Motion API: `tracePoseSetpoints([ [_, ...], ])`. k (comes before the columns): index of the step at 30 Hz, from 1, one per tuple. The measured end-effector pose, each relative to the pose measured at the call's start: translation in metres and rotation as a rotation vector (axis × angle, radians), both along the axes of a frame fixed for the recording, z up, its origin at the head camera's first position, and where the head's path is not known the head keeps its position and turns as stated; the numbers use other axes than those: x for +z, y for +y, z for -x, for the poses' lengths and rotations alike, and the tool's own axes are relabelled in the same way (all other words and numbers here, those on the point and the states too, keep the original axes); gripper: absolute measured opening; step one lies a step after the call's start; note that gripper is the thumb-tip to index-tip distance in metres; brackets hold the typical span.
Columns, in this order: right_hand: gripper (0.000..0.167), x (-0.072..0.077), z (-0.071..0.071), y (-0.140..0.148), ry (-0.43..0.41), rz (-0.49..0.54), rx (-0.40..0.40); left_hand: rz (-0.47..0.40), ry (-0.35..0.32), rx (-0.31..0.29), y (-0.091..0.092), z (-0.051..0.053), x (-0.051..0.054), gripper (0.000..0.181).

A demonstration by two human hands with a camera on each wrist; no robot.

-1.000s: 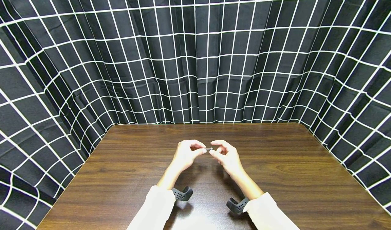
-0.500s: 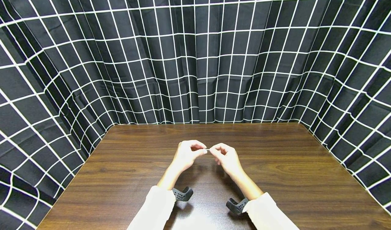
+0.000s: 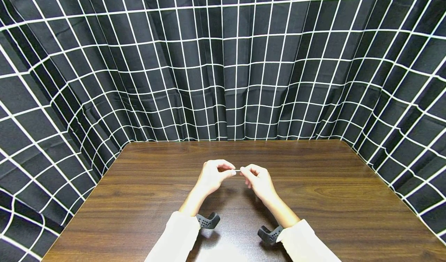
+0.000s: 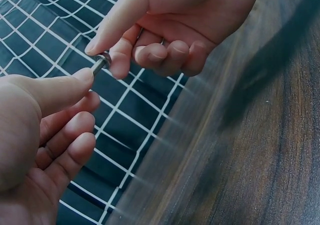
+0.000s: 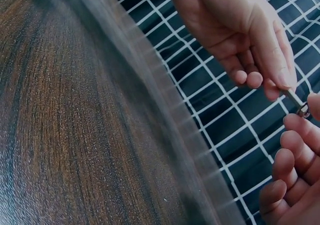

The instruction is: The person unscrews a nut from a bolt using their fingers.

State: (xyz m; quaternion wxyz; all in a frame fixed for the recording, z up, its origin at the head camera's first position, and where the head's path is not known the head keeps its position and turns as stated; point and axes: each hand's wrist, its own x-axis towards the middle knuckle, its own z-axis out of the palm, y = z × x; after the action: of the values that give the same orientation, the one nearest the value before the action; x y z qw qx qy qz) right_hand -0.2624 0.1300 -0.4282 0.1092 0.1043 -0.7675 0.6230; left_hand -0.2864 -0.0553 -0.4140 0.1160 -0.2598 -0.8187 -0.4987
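Note:
Above the table, the left hand (image 3: 211,177) (image 4: 45,130) (image 5: 240,25) pinches a thin metal rod (image 3: 237,170) (image 4: 98,67) (image 5: 294,98), which may be a bolt, between thumb and fingers. At the rod's far end is a small round metal piece (image 4: 105,58) (image 5: 303,110); nut or bolt head, I cannot tell. The right hand (image 3: 260,180) (image 4: 175,25) (image 5: 300,165) pinches this piece between thumb and forefinger, its other fingers curled loosely. In the head view, its fingertips hide the piece. The two hands are close together without touching.
The brown wooden table (image 3: 156,184) (image 4: 270,160) (image 5: 75,125) lies below both hands. Black curtain with white grid lines (image 3: 230,72) surrounds its back and sides. Dark wrist mounts (image 3: 209,221) (image 3: 270,235) jut inward from the wrists over the table.
The right thumb and forefinger, apart a second ago, have closed on the piece at the rod's end. Since then the right fingertips have shifted slightly right. The left hand has stayed still.

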Motion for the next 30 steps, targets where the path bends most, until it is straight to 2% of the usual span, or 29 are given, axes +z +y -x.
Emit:
tracePoseSetpoints([
  [3,0.018,0.002,-0.001,0.000,-0.023,0.013,0.003,-0.008,0.001,0.003,0.000,0.001,-0.001,0.009],
  [10,0.013,0.030,-0.021,-0.005,-0.015,0.018,0.029,-0.005,-0.007,0.017,-0.001,0.002,-0.001,0.008],
  [12,0.012,0.031,-0.022,-0.005,-0.017,0.027,0.034,-0.005,-0.013,0.018,-0.001,0.003,-0.002,0.009],
  [14,0.011,0.029,-0.021,-0.005,-0.003,0.045,0.048,-0.005,-0.012,0.018,-0.001,0.003,-0.002,0.009],
  [21,0.013,0.001,-0.001,0.000,0.018,0.095,0.054,-0.008,-0.011,0.015,-0.002,0.003,-0.001,0.010],
  [30,0.019,-0.002,-0.001,-0.002,0.019,0.129,0.052,-0.009,0.021,0.016,-0.002,0.002,0.000,0.010],
])
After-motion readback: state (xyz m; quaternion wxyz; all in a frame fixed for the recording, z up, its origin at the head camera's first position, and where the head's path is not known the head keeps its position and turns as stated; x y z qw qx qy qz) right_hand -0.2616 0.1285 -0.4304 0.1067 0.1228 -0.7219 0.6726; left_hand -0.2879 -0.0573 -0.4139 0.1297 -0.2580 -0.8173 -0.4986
